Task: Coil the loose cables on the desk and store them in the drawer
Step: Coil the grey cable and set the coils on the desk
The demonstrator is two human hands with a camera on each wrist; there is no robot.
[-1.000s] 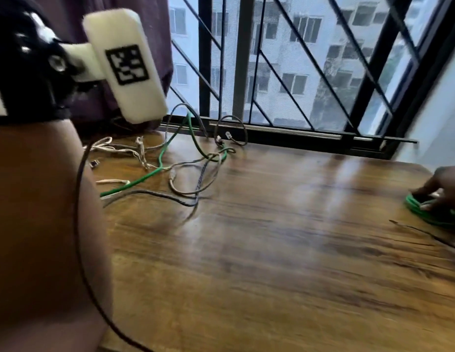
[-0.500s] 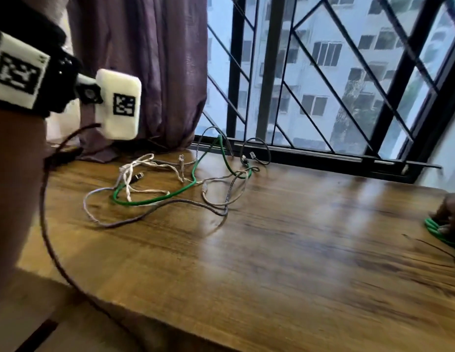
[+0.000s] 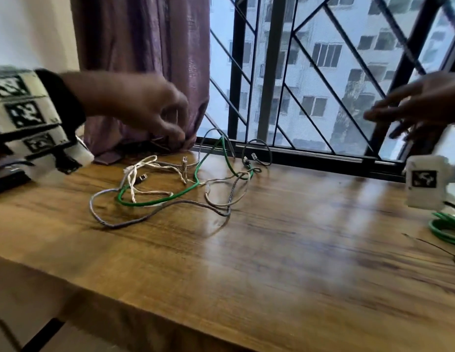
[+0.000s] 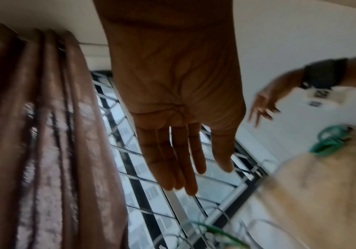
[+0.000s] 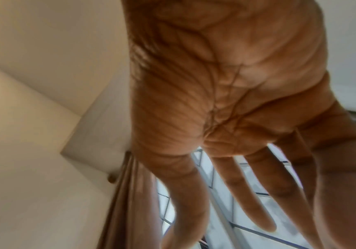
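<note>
A tangle of loose cables lies at the back left of the wooden desk (image 3: 297, 250): a green cable (image 3: 155, 202), a grey cable (image 3: 135, 221) and a thin white cable (image 3: 131, 180). My left hand (image 3: 175, 135) hovers just above and behind the tangle, by the curtain; the left wrist view shows this left hand (image 4: 183, 185) with straight fingers, holding nothing. My right hand (image 3: 379, 115) is raised in the air at the far right, fingers spread and empty, as the right hand (image 5: 258, 219) also shows. A coiled green cable (image 3: 445, 228) lies on the desk below it.
A purple curtain (image 3: 145, 59) hangs behind the tangle and its hem reaches the desk. A barred window (image 3: 310, 85) runs along the desk's back edge. A dark flat object (image 3: 8, 179) sits at the desk's left end. No drawer is in view.
My left hand has come down and forward over the tangle. My right hand has lifted off the coiled green cable, which stays on the desk. The head view has shifted left.
</note>
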